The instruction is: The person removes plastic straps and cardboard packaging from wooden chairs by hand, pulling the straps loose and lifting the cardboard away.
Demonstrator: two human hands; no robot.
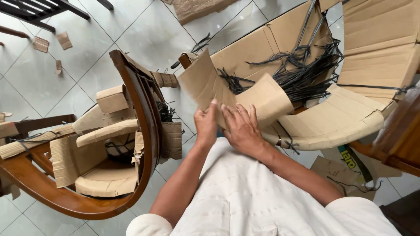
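My left hand (205, 124) pinches the lower edge of a bent strip of brown cardboard (205, 81) wrapped over a wooden part. My right hand (240, 126) lies flat on the curled end of the same cardboard (269, 98), pressing it down with fingers spread. Just beyond the hands lies a tangle of black plastic straps (306, 74) on flattened cardboard sheets (376, 35). Both forearms reach forward from white sleeves.
A curved wooden chair frame (146, 122) padded with cardboard pieces (107, 179) lies on its side to the left on the pale tiled floor (52, 83). Cardboard scraps (63, 40) are scattered far left. Dark wooden furniture (402, 135) stands at the right edge.
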